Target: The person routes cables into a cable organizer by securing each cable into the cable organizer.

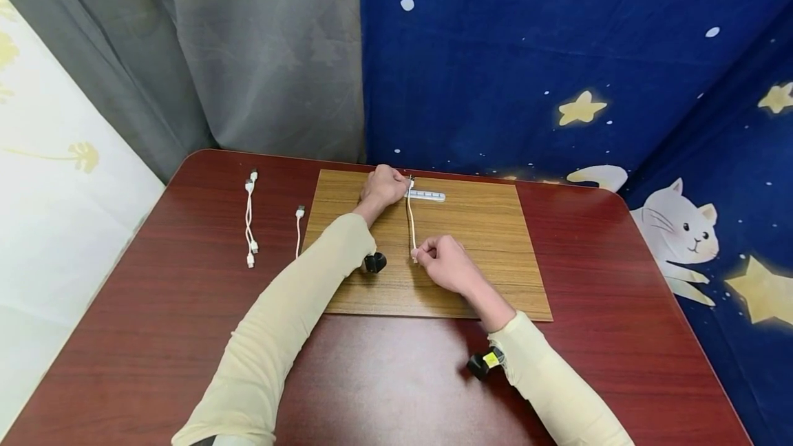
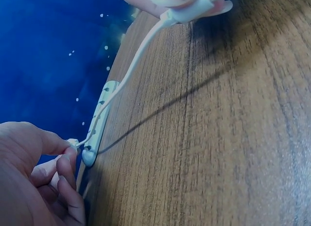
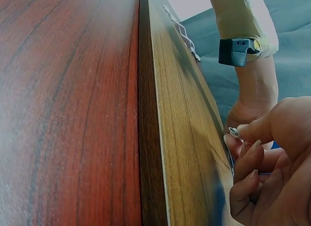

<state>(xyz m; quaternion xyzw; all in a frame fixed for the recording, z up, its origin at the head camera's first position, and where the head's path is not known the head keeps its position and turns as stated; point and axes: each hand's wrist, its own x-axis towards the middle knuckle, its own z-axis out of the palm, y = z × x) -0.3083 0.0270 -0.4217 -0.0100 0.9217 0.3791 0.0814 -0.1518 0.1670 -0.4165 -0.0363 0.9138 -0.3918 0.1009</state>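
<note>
A short white USB cable point(image 1: 411, 219) stretches between both hands over the wooden board point(image 1: 495, 253). At the board's far edge my left hand point(image 1: 383, 186) pinches one end of it, beside the left end of a white slotted cable holder point(image 1: 427, 195). My right hand point(image 1: 447, 263), nearer the board's middle, pinches the small connector point(image 3: 234, 132) at the other end. In the left wrist view the cable crosses in front of the cable holder point(image 2: 101, 121); whether it sits in a slot I cannot tell. Fingers partly hide both cable ends.
Two white cables point(image 1: 249, 215) lie on the red-brown table point(image 1: 186, 294) left of the board. Another cable point(image 1: 300, 226) lies nearer the board, partly covered by the left sleeve point(image 1: 297, 294). Grey and blue curtains point(image 1: 495, 74) hang behind the table.
</note>
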